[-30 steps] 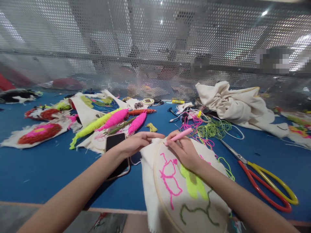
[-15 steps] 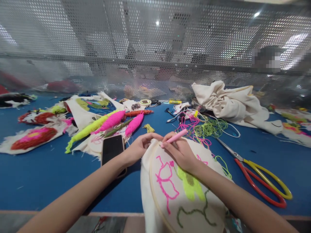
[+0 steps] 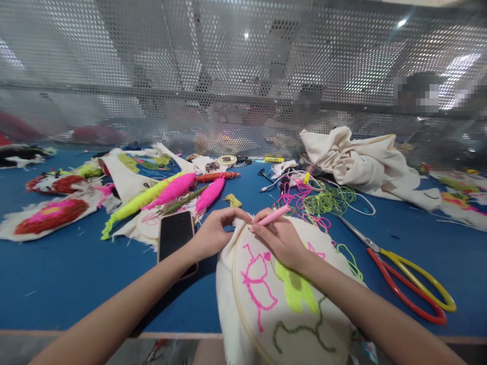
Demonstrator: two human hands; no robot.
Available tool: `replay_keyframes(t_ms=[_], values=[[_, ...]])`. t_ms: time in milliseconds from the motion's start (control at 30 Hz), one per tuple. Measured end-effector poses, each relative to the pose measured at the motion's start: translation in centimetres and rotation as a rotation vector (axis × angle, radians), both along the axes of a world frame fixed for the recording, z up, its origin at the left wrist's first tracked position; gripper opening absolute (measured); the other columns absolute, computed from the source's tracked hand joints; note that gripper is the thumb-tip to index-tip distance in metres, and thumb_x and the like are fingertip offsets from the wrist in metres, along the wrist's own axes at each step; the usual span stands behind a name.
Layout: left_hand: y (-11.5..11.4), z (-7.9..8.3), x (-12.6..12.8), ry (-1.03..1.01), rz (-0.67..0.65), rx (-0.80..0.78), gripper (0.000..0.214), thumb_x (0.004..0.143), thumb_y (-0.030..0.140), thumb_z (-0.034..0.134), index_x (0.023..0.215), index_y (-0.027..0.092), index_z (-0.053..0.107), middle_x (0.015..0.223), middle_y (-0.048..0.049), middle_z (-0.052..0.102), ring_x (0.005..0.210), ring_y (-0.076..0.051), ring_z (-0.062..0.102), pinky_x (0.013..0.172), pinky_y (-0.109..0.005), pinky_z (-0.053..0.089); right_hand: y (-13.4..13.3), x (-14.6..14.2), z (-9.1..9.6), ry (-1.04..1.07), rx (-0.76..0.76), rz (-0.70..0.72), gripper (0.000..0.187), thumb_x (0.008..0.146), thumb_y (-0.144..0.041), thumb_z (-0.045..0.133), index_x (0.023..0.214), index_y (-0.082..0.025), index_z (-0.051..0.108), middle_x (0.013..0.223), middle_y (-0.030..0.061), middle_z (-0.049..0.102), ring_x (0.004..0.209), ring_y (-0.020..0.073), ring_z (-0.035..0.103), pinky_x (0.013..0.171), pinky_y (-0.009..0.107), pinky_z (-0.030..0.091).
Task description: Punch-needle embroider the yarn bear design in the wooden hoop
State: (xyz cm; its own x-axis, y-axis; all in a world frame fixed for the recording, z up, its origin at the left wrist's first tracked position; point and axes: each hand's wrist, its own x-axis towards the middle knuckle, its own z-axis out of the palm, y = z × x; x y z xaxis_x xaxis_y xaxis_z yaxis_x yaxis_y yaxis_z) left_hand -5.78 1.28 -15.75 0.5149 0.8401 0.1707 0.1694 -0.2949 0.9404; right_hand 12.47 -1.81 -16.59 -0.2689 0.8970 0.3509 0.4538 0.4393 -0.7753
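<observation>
My right hand (image 3: 279, 238) is closed around a slim pink punch needle (image 3: 274, 216), its lower tip close to the upper left rim of the embroidery hoop. My left hand (image 3: 215, 230) pinches the hoop's far left edge and the cloth there; the fingertips are partly hidden. Cream cloth (image 3: 228, 299) is stretched over the embroidery hoop (image 3: 239, 296), which is tilted against the table edge. It carries pink line stitching (image 3: 262, 279), a lime-yellow filled shape (image 3: 300, 291) and dark green curved lines (image 3: 300, 332). My right forearm covers part of the work.
Red-and-yellow-handled scissors (image 3: 375, 247) lie on the right, beside tangled green yarn (image 3: 327, 200). A phone (image 3: 175, 238) lies left, with pink yarn (image 3: 210, 195) and yellow yarn (image 3: 140, 202) behind. Crumpled cloth (image 3: 361, 162) sits at the back right before a perforated metal screen (image 3: 228, 66).
The hoop and cloth have shifted slightly left. My right hand and the punch needle have moved a little left, and the punch needle's upper end is slightly lower. My left hand has hardly moved.
</observation>
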Motion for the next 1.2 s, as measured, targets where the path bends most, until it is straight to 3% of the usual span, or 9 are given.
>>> replay_keyframes(t_ms=[367, 633, 867, 1033, 1200], values=[[0.0, 0.5, -0.3, 0.19, -0.077, 0.197, 0.015, 0.078, 0.017, 0.056, 0.093, 0.015, 0.059, 0.089, -0.0035, 0.062, 0.078, -0.015, 0.055, 0.069, -0.024, 0.043, -0.1, -0.1, -0.3, -0.021, 0.019, 0.022, 0.018, 0.088, -0.034, 0.049, 0.08, -0.02, 0.057, 0.086, 0.0001, 0.062, 0.079, 0.0144, 0.057, 0.071, 0.026, 0.039], [-0.1, 0.6, -0.2, 0.235, -0.13, 0.186, 0.018, 0.08, 0.016, 0.049, 0.097, 0.015, 0.056, 0.09, -0.0036, 0.061, 0.08, -0.015, 0.054, 0.07, -0.025, 0.042, 0.0, -0.1, -0.4, -0.039, 0.043, 0.033, 0.016, 0.088, -0.032, 0.048, 0.08, -0.02, 0.056, 0.086, -0.0005, 0.062, 0.081, 0.0142, 0.057, 0.073, 0.026, 0.039], [-0.3, 0.6, -0.2, 0.252, -0.093, 0.159, 0.025, 0.075, 0.014, 0.048, 0.097, 0.017, 0.058, 0.094, -0.0029, 0.062, 0.083, -0.017, 0.055, 0.073, -0.027, 0.044, 0.0, -0.1, -0.2, 0.006, 0.009, 0.025, 0.017, 0.088, -0.032, 0.048, 0.079, -0.02, 0.056, 0.08, -0.0009, 0.062, 0.074, 0.0125, 0.057, 0.069, 0.024, 0.039], [0.3, 0.5, -0.5, 0.214, -0.138, 0.026, 0.035, 0.07, 0.014, 0.051, 0.105, 0.018, 0.058, 0.102, -0.0031, 0.062, 0.091, -0.019, 0.055, 0.082, -0.029, 0.043, 0.1, 0.0, -0.1, -0.001, 0.0, 0.031, 0.018, 0.089, -0.032, 0.047, 0.079, -0.019, 0.056, 0.08, -0.0001, 0.062, 0.074, 0.0132, 0.057, 0.067, 0.024, 0.039], [0.9, 0.3, -0.8, 0.089, -0.122, -0.317, 0.036, 0.071, 0.019, 0.048, 0.103, 0.02, 0.063, 0.098, -0.0023, 0.063, 0.088, -0.02, 0.056, 0.077, -0.03, 0.043, 0.3, 0.2, -0.3, -0.024, -0.023, 0.03, 0.019, 0.089, -0.033, 0.047, 0.081, -0.02, 0.056, 0.079, 0.0002, 0.063, 0.071, 0.0132, 0.058, 0.065, 0.024, 0.039]])
